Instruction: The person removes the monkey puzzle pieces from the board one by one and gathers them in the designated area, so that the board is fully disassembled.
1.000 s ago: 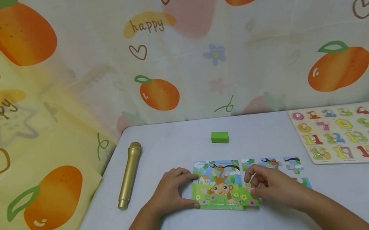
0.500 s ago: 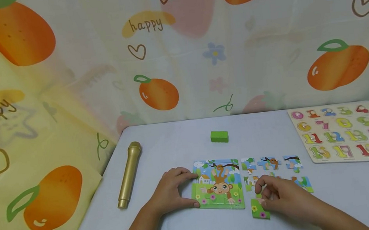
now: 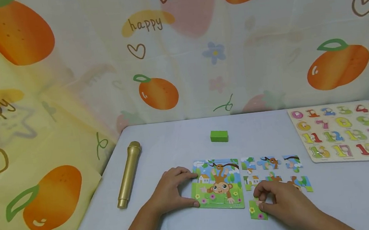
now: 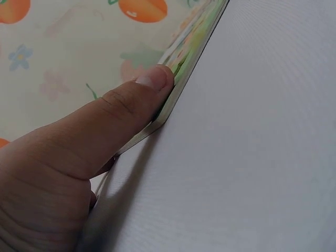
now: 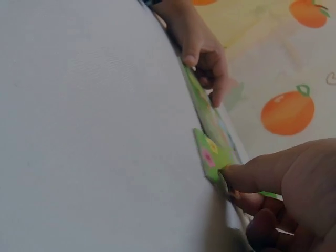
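My left hand rests at the left side of a square monkey jigsaw puzzle, thumb and forefinger spread apart along its edge. Close up in the left wrist view, the straight thumb lies on the board's corner. To the right of the board, my right hand pinches a green puzzle piece with a yellow and a pink flower between thumb and forefinger. The right wrist view has this flowered piece tilted near the table. Several loose puzzle pieces lie in rows behind that hand, some partly covered by it.
A green block lies behind the puzzle. On the left is a gold toy microphone. A number board occupies the back right of the white table, against a fruit-printed cloth.
My right hand has carried the flowered piece from the board's lower right corner rightward and toward me, then slightly left. My left hand has stayed at the board.
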`<state>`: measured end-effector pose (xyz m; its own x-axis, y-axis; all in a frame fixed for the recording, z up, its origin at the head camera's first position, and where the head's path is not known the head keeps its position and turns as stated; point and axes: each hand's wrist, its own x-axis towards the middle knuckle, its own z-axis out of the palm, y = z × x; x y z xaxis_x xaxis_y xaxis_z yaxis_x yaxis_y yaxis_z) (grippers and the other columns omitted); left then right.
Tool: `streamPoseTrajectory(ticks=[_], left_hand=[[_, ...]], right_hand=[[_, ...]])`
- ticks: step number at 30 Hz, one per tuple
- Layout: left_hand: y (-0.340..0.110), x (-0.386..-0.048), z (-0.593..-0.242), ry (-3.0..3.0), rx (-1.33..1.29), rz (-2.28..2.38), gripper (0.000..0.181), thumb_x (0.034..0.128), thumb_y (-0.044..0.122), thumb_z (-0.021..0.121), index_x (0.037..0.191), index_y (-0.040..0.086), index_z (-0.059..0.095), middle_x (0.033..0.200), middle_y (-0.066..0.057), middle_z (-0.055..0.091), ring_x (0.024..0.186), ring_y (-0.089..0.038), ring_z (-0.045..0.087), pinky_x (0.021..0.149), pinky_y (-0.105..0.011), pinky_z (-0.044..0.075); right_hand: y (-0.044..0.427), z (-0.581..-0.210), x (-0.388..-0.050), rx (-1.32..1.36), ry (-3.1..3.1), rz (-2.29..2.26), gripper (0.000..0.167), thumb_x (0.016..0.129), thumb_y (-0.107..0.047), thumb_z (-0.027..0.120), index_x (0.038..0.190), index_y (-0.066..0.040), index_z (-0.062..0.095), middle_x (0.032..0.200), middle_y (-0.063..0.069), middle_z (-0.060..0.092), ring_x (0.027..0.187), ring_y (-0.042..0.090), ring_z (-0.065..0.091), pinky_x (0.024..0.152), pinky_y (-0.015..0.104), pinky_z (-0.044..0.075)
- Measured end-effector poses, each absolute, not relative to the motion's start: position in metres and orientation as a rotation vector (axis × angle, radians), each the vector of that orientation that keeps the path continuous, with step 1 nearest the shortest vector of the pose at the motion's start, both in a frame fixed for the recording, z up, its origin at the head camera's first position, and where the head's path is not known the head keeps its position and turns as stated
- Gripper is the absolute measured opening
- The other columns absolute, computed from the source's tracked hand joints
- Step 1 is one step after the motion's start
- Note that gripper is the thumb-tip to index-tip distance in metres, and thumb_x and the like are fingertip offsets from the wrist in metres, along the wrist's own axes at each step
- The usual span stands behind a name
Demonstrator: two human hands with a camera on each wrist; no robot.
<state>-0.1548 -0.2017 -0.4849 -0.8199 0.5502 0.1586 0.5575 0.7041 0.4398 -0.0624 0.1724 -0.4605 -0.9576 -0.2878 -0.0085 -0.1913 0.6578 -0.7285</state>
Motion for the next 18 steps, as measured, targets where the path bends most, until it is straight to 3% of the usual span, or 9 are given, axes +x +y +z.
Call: streamPoseTrajectory(ticks=[4,18], left_hand=[[-0.2014,-0.1543,-0.4839,-2.886,-0.939,-0.763,0.086,0.0626,0.069,0.095,0.137,0.032,0.073,0.129,0.013,0.063,0.120,-0.011,0.055,0.108,-0.046,0.043],[-0.2009,-0.1531,-0.4827,-2.874,-0.948,-0.747,0.085,0.0634,0.066,0.097,0.137,0.031,0.073,0.128,0.012,0.063,0.118,-0.012,0.055,0.106,-0.048,0.044]], right_hand=[[0.1705,-0.4604,-0.0608,-0.348,2.785,-1.146,0.025,0.086,-0.016,0.087,0.092,-0.033,0.069,0.085,-0.020,0.061,0.063,0.002,0.045,0.061,0.025,0.039],[0.1710,-0.4590,-0.0618,-0.354,2.780,-1.196,0.023,0.089,-0.013,0.085,0.096,-0.031,0.072,0.086,-0.019,0.063,0.064,0.003,0.046,0.060,0.024,0.041]])
